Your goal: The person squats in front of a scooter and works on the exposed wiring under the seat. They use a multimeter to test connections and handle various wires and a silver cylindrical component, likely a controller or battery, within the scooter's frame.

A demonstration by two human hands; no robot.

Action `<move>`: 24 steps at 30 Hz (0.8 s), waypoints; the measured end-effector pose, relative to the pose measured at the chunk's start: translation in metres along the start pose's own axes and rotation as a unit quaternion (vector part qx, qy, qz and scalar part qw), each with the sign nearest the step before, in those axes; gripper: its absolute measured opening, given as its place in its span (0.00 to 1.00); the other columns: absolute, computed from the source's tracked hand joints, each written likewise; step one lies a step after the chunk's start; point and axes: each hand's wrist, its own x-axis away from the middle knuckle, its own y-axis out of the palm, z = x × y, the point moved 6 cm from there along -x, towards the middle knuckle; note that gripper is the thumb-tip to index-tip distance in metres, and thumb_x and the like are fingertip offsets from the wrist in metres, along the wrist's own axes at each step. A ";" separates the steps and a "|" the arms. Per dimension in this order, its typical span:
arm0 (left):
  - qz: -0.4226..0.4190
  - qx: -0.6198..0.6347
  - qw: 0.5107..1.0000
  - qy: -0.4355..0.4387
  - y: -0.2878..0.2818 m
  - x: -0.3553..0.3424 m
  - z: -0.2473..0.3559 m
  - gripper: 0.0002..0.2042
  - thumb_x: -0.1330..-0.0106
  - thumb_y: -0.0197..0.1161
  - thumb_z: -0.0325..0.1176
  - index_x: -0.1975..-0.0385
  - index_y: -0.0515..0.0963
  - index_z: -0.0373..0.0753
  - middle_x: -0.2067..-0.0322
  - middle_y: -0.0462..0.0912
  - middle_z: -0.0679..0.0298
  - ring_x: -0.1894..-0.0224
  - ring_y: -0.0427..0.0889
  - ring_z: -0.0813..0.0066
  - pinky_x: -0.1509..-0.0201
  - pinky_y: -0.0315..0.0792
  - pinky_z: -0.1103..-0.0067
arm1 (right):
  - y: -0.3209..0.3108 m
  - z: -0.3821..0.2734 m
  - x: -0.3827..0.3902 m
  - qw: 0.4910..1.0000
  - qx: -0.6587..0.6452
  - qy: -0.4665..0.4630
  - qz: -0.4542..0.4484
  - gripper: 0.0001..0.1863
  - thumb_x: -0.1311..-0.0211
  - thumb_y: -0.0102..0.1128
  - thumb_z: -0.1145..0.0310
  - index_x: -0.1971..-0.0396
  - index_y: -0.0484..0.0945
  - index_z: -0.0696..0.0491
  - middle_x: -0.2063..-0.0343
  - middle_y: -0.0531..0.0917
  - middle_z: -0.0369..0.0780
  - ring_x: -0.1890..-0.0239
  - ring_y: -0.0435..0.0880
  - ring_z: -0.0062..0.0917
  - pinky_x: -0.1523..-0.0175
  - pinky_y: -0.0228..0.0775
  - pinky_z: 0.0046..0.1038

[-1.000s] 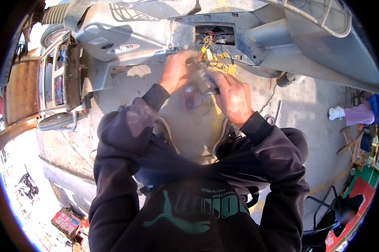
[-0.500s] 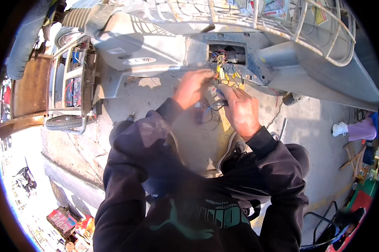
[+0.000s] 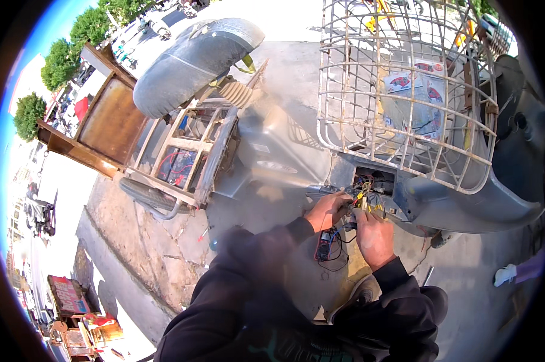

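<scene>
My left hand [image 3: 325, 211] pinches at a bunch of coloured wires [image 3: 363, 194] hanging from the open compartment [image 3: 381, 178] in a grey scooter footboard panel. My right hand [image 3: 375, 238] is closed beside it, just below the wires, on a small dark item mostly hidden by the fingers. Beneath my hands a dark meter-like device [image 3: 324, 244] lies on the ground among red and black leads.
A wire basket [image 3: 408, 96] stands above the panel. At left are a grey seat [image 3: 197, 63], exposed vehicle frame [image 3: 185, 151], rusty bin [image 3: 106, 123] and tyre [image 3: 141, 194]. Another person's shoe [image 3: 504, 275] is at right; a metal tool [image 3: 428, 276] lies near my knee.
My view has tipped up sharply, bringing the basket, seat, trees and street into sight; the scene sits lower in the picture. Both hands stay at the wires.
</scene>
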 end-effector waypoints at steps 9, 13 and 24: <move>0.037 0.017 0.999 -0.012 0.000 0.010 0.003 0.19 0.39 0.64 0.27 0.47 0.74 0.34 0.57 0.80 0.48 0.53 0.79 0.41 0.51 0.74 0.61 | -0.004 -0.004 -0.004 1.000 0.000 0.024 0.003 0.12 0.45 0.58 0.75 0.60 0.80 0.54 0.70 0.84 0.44 0.65 0.85 0.39 0.63 0.77 0.39; 0.037 0.043 0.998 0.019 -0.001 0.016 0.019 0.26 0.41 0.64 0.26 0.41 0.67 0.35 0.55 0.79 0.45 0.52 0.78 0.39 0.51 0.74 0.60 | -0.002 -0.006 -0.006 0.998 0.016 0.046 -0.046 0.11 0.45 0.58 0.75 0.61 0.80 0.54 0.70 0.84 0.45 0.65 0.85 0.40 0.63 0.77 0.39; -0.019 0.010 0.999 0.049 -0.009 0.008 0.017 0.24 0.39 0.62 0.39 0.44 0.71 0.39 0.49 0.75 0.51 0.49 0.77 0.43 0.48 0.74 0.61 | -0.009 -0.008 -0.010 0.997 -0.057 0.014 0.046 0.13 0.48 0.65 0.69 0.61 0.79 0.53 0.71 0.84 0.43 0.65 0.86 0.39 0.62 0.77 0.37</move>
